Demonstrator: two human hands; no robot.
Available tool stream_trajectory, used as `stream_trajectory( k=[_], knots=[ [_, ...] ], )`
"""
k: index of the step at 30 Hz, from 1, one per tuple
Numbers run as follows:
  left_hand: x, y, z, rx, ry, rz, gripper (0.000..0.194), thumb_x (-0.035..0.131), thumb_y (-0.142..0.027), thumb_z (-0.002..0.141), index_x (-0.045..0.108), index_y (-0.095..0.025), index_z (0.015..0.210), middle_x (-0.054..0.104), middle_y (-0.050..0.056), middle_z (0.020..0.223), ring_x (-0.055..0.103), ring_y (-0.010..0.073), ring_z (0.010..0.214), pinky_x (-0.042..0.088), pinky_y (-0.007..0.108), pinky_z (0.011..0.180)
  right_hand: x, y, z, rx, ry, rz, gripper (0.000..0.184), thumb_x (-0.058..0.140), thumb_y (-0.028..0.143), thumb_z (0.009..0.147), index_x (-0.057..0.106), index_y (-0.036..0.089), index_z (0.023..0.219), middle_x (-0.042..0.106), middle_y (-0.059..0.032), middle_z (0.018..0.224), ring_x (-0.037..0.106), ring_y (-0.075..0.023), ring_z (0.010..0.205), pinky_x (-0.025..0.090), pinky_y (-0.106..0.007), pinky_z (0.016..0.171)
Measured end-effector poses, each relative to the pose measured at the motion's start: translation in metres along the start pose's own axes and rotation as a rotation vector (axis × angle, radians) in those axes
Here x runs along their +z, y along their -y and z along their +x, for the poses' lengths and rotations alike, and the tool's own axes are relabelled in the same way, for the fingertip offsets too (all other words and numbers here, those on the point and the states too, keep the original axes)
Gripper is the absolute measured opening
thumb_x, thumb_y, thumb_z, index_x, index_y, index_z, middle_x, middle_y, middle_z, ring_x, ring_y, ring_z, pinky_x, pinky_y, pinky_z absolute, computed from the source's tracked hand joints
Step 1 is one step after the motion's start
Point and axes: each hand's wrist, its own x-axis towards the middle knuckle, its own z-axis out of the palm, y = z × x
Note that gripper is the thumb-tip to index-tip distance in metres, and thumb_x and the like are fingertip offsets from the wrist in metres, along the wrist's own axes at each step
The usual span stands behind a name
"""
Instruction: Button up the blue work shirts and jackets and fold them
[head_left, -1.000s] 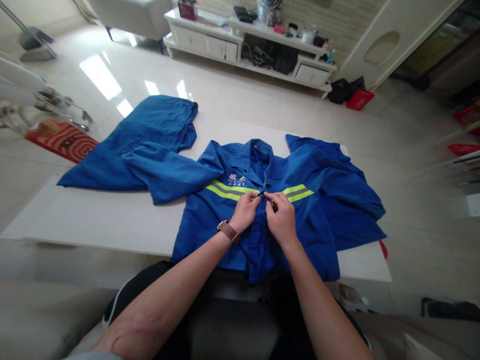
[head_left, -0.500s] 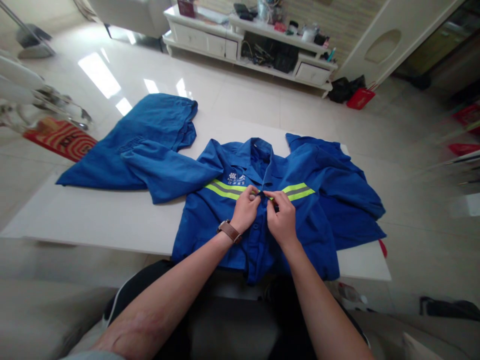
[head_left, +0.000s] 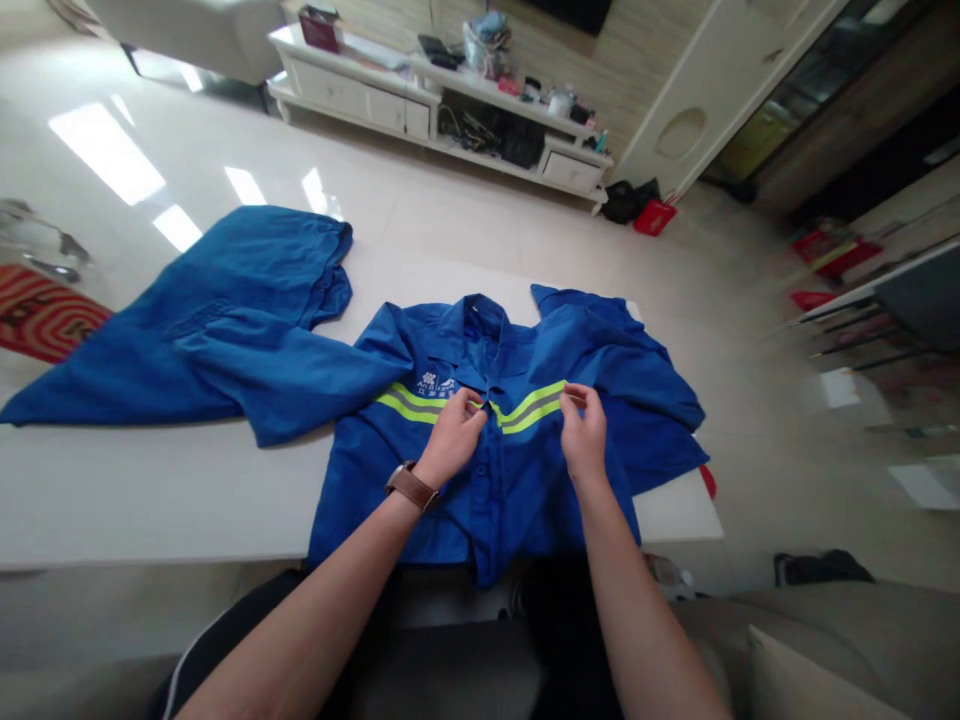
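A blue work jacket (head_left: 420, 490) lies front up, with yellow-green and grey reflective stripes and white lettering on its chest. My left hand (head_left: 454, 435), a brown-strapped watch (head_left: 412, 486) at the wrist, is closed in a pinch on the jacket's front edge at stripe height. Over the stripe's end on the other side is my right hand (head_left: 585, 432). Its fingers are loosely bent, with a gap beside the thumb; I see no cloth gathered in them. A button shows on the placket below my left hand. What lies under the left fingertips is hidden.
The jacket rests on a white table (head_left: 187, 490). More blue clothing (head_left: 247, 260) is spread at the left, beside a red patterned bag (head_left: 45, 315). A cluttered white cabinet (head_left: 337, 95) stands beyond the table. A sofa (head_left: 847, 640) is at the lower right.
My right hand has come off the front edge and moved right to the stripe. My left hand stays at the placket. The view has shifted, so the scene sits further left.
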Motion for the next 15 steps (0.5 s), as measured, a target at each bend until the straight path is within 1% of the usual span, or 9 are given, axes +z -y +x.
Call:
stream_trajectory(
  k=[1, 3, 5, 7, 9, 10, 12, 14, 15],
  knots=[
    [0.002, 0.000, 0.000, 0.000, 0.033, -0.008, 0.016, 0.053, -0.014, 0.083, 0.060, -0.019, 0.096, 0.060, 0.001, 0.085, 0.055, 0.0164, 0.077, 0.041, 0.028, 0.072, -0.015, -0.010, 0.016, 0.127, -0.107, 0.068, 0.027, 0.067, 0.035, 0.084, 0.065, 0.018, 0.105, 0.067, -0.0060, 0.109, 0.062, -0.0175, 0.100, 0.053, -0.028, 0.083],
    [0.004, 0.000, -0.001, 0.020, 0.079, -0.013, 0.019, 0.052, -0.012, 0.080, 0.062, -0.019, 0.095, 0.062, 0.003, 0.090, 0.057, 0.0175, 0.082, 0.043, 0.029, 0.076, -0.053, -0.028, 0.053, 0.442, -0.358, 0.223, 0.022, 0.068, 0.026, 0.081, 0.063, 0.019, 0.101, 0.064, -0.0010, 0.103, 0.061, -0.0128, 0.094, 0.052, -0.022, 0.079],
    [0.006, 0.002, 0.000, 0.041, 0.109, 0.005, 0.020, 0.051, -0.014, 0.080, 0.062, -0.019, 0.096, 0.064, 0.004, 0.094, 0.058, 0.0187, 0.086, 0.044, 0.031, 0.080, -0.099, -0.043, 0.091, 0.587, -0.517, 0.251, 0.014, 0.059, 0.023, 0.086, 0.059, 0.019, 0.098, 0.060, -0.0008, 0.099, 0.058, -0.0112, 0.086, 0.051, -0.020, 0.072],
    [0.005, 0.005, 0.003, 0.035, 0.135, 0.035, 0.019, 0.051, -0.017, 0.082, 0.062, -0.018, 0.098, 0.064, 0.005, 0.096, 0.059, 0.0196, 0.088, 0.045, 0.032, 0.082, -0.142, -0.053, 0.123, 0.680, -0.598, 0.259, 0.007, 0.053, 0.020, 0.088, 0.055, 0.018, 0.094, 0.058, -0.0016, 0.093, 0.056, -0.0118, 0.080, 0.052, -0.021, 0.068],
    [0.004, 0.009, 0.006, 0.014, 0.167, 0.067, 0.018, 0.050, -0.022, 0.086, 0.062, -0.018, 0.098, 0.065, 0.006, 0.098, 0.059, 0.0205, 0.089, 0.046, 0.034, 0.084, -0.175, -0.060, 0.148, 0.743, -0.607, 0.280, 0.005, 0.048, 0.017, 0.089, 0.053, 0.018, 0.090, 0.057, -0.0025, 0.088, 0.056, -0.0130, 0.076, 0.053, -0.024, 0.066],
    [0.004, 0.011, 0.007, 0.007, 0.183, 0.090, 0.018, 0.050, -0.024, 0.087, 0.063, -0.018, 0.098, 0.065, 0.006, 0.099, 0.060, 0.0211, 0.090, 0.047, 0.035, 0.085, -0.187, -0.064, 0.158, 0.760, -0.596, 0.291, 0.006, 0.047, 0.016, 0.089, 0.052, 0.018, 0.089, 0.057, -0.0030, 0.086, 0.057, -0.0136, 0.076, 0.053, -0.025, 0.065],
    [0.006, 0.014, 0.008, 0.018, 0.199, 0.166, 0.019, 0.050, -0.027, 0.088, 0.064, -0.018, 0.097, 0.065, 0.008, 0.100, 0.060, 0.0229, 0.094, 0.047, 0.037, 0.089, -0.198, -0.073, 0.175, 0.767, -0.571, 0.290, 0.006, 0.046, 0.015, 0.090, 0.052, 0.018, 0.088, 0.058, -0.0037, 0.086, 0.059, -0.0142, 0.076, 0.054, -0.025, 0.064],
    [0.009, 0.016, 0.008, 0.049, 0.208, 0.263, 0.019, 0.050, -0.027, 0.089, 0.066, -0.018, 0.096, 0.065, 0.009, 0.102, 0.060, 0.0246, 0.099, 0.046, 0.039, 0.093, -0.197, -0.083, 0.189, 0.755, -0.557, 0.253, 0.002, 0.051, 0.017, 0.089, 0.051, 0.019, 0.089, 0.059, -0.0040, 0.089, 0.059, -0.0144, 0.076, 0.053, -0.025, 0.063],
    [0.010, 0.017, 0.007, 0.058, 0.218, 0.302, 0.020, 0.050, -0.027, 0.089, 0.066, -0.018, 0.095, 0.065, 0.010, 0.102, 0.060, 0.0250, 0.100, 0.046, 0.039, 0.094, -0.194, -0.088, 0.195, 0.746, -0.556, 0.231, 0.004, 0.054, 0.018, 0.088, 0.051, 0.019, 0.091, 0.058, -0.0044, 0.091, 0.059, -0.0148, 0.077, 0.053, -0.025, 0.063]
  ],
)
